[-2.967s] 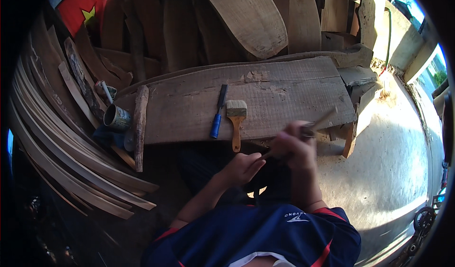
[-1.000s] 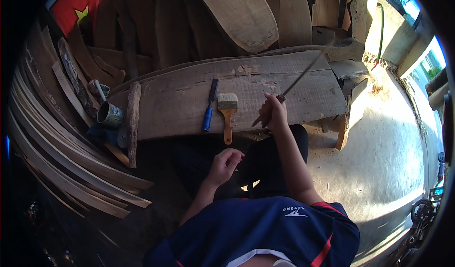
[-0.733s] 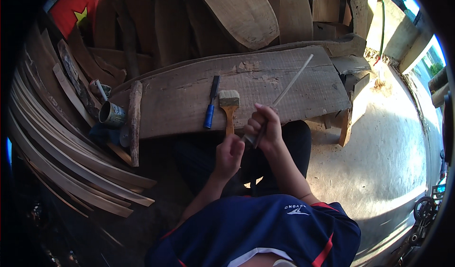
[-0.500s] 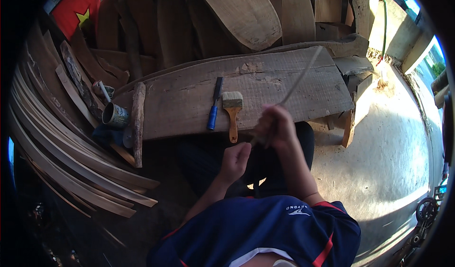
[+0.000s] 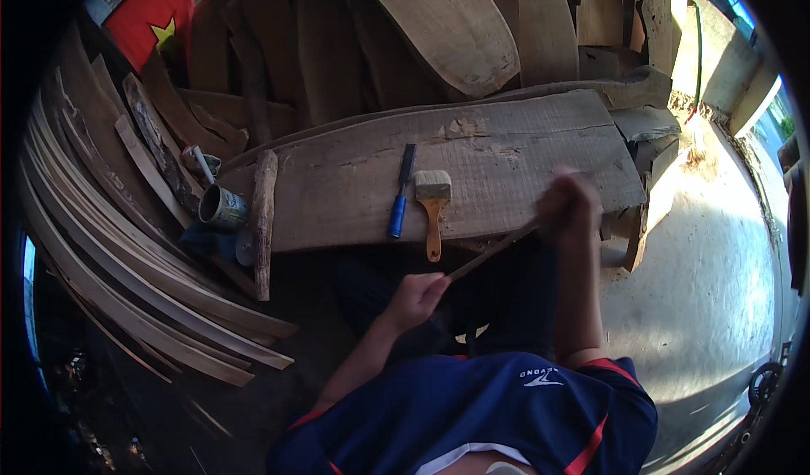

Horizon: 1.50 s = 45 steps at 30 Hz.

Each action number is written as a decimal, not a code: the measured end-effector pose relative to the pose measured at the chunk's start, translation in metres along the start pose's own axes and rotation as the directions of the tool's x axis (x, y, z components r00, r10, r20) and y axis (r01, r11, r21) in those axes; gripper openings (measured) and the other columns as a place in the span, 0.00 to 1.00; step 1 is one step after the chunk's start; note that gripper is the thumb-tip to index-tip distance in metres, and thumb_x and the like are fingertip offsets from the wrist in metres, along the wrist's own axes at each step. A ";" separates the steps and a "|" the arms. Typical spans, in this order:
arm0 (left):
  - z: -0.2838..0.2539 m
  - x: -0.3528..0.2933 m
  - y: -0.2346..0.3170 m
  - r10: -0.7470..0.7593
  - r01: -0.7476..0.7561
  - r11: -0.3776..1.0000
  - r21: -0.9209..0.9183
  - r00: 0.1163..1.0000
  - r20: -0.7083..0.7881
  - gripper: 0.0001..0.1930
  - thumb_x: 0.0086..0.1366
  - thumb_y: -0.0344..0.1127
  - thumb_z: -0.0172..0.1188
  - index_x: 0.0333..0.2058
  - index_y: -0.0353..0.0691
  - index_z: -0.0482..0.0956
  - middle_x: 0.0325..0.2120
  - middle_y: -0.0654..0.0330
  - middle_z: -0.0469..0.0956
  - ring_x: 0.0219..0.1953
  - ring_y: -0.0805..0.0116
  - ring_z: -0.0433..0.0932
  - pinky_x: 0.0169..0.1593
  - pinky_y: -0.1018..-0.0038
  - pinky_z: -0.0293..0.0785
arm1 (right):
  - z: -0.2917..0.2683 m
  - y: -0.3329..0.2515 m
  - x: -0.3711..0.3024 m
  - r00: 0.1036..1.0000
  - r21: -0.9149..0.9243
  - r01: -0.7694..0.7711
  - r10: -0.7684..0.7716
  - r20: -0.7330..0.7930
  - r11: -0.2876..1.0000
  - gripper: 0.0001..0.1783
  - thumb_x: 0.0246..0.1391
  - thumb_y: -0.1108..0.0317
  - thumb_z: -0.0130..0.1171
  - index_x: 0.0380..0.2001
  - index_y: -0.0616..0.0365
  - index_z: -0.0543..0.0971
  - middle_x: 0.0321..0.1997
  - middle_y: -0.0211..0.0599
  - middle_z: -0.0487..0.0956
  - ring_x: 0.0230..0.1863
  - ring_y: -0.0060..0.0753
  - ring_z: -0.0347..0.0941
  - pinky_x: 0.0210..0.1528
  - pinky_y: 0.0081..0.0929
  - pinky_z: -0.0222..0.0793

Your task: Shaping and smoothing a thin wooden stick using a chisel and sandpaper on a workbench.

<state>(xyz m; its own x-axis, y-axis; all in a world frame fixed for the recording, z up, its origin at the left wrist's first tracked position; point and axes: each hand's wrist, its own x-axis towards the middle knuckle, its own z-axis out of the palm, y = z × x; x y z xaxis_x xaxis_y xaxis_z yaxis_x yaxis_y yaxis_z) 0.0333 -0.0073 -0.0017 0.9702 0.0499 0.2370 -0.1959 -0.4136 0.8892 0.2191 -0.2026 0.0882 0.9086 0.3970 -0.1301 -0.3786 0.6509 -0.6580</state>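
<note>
My left hand is closed round the near end of a thin, light brown strip, which looks like wood. The strip slants up and right to my right hand, whose curled fingers are smeared by motion around it. My right hand hangs over the front edge of a thick wooden plank, well apart from the left. On the plank lie a chisel with a blue handle and, beside it, a flat paintbrush with pale bristles and a wooden handle.
A tin can stands left of a rough wooden stick at the plank's left end. Long curved wood strips are heaped at left. Tall boards lean behind, near a red flag.
My right hand has moved right and away from the left, along the strip. The length that stuck out beyond it no longer shows. The whole view has shifted slightly.
</note>
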 end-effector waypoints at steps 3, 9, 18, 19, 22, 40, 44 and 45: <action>-0.017 -0.018 -0.016 -0.087 0.088 0.995 -0.036 0.996 0.025 0.19 0.66 0.39 0.46 0.18 0.34 0.64 0.11 0.58 0.57 0.14 0.73 0.57 0.19 0.73 0.55 | -0.018 -0.033 -0.003 0.988 0.195 0.151 -0.157 0.014 0.969 0.19 0.50 0.63 0.51 0.11 0.45 0.57 0.07 0.20 0.52 0.07 0.17 0.47 0.10 0.18 0.44; 0.005 0.017 0.011 0.021 -0.021 1.000 -0.003 0.999 0.038 0.18 0.65 0.39 0.48 0.18 0.35 0.64 0.12 0.54 0.61 0.15 0.65 0.62 0.21 0.71 0.57 | 0.021 0.067 -0.027 0.960 -0.015 -0.213 0.213 0.182 0.977 0.18 0.47 0.68 0.54 0.11 0.49 0.59 0.07 0.23 0.53 0.08 0.23 0.49 0.12 0.23 0.47; -0.028 -0.002 0.004 0.004 0.003 0.986 0.164 0.999 -0.048 0.19 0.64 0.39 0.48 0.17 0.34 0.63 0.13 0.55 0.61 0.15 0.65 0.63 0.20 0.72 0.57 | 0.011 -0.005 -0.021 0.977 0.211 0.211 -0.215 0.000 0.954 0.17 0.48 0.65 0.53 0.12 0.48 0.60 0.08 0.22 0.55 0.08 0.19 0.51 0.12 0.20 0.47; -0.021 0.006 0.015 0.015 -0.007 0.991 0.132 0.998 -0.063 0.18 0.64 0.39 0.48 0.18 0.34 0.64 0.13 0.54 0.62 0.15 0.62 0.64 0.20 0.71 0.58 | 0.027 0.024 -0.027 0.994 0.122 0.095 -0.099 0.033 0.988 0.17 0.50 0.65 0.51 0.12 0.48 0.59 0.08 0.22 0.53 0.08 0.19 0.48 0.13 0.21 0.46; 0.007 0.012 0.030 0.091 -0.090 0.995 0.035 0.995 -0.049 0.17 0.64 0.39 0.48 0.19 0.35 0.65 0.13 0.53 0.63 0.15 0.58 0.66 0.21 0.70 0.59 | 0.034 0.080 -0.040 0.889 0.061 -0.383 0.351 0.293 0.922 0.16 0.49 0.66 0.51 0.12 0.51 0.61 0.08 0.25 0.55 0.09 0.24 0.50 0.15 0.24 0.47; -0.056 0.000 0.007 0.109 -0.106 0.982 0.157 0.994 -0.015 0.20 0.63 0.43 0.50 0.17 0.35 0.63 0.12 0.55 0.60 0.14 0.62 0.61 0.19 0.71 0.56 | 0.014 -0.011 -0.021 0.979 0.203 0.203 -0.202 -0.023 0.958 0.21 0.52 0.67 0.50 0.10 0.46 0.55 0.08 0.20 0.49 0.08 0.18 0.45 0.13 0.20 0.47; -0.061 0.009 -0.011 0.083 -0.054 0.968 0.244 0.990 -0.111 0.21 0.63 0.43 0.50 0.17 0.34 0.63 0.12 0.56 0.60 0.14 0.69 0.61 0.19 0.73 0.55 | 0.019 -0.007 -0.026 0.940 0.298 0.340 -0.327 -0.093 0.892 0.20 0.52 0.67 0.49 0.11 0.46 0.55 0.08 0.20 0.49 0.09 0.18 0.45 0.12 0.21 0.45; -0.048 0.021 0.001 0.100 -0.083 0.985 0.152 0.988 -0.114 0.19 0.64 0.41 0.49 0.18 0.34 0.63 0.12 0.55 0.60 0.14 0.65 0.61 0.19 0.73 0.55 | 0.025 0.015 -0.028 0.958 0.193 0.285 -0.287 -0.017 0.939 0.20 0.51 0.67 0.50 0.11 0.47 0.56 0.08 0.20 0.49 0.09 0.18 0.45 0.12 0.22 0.45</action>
<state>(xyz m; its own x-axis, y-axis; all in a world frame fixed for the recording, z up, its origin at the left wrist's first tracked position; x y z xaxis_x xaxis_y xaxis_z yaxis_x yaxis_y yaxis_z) 0.0465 0.0374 0.0226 0.9232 0.1111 0.3679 -0.2514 -0.5494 0.7968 0.1838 -0.1880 0.1006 0.9819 0.1822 0.0519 -0.1304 0.8490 -0.5120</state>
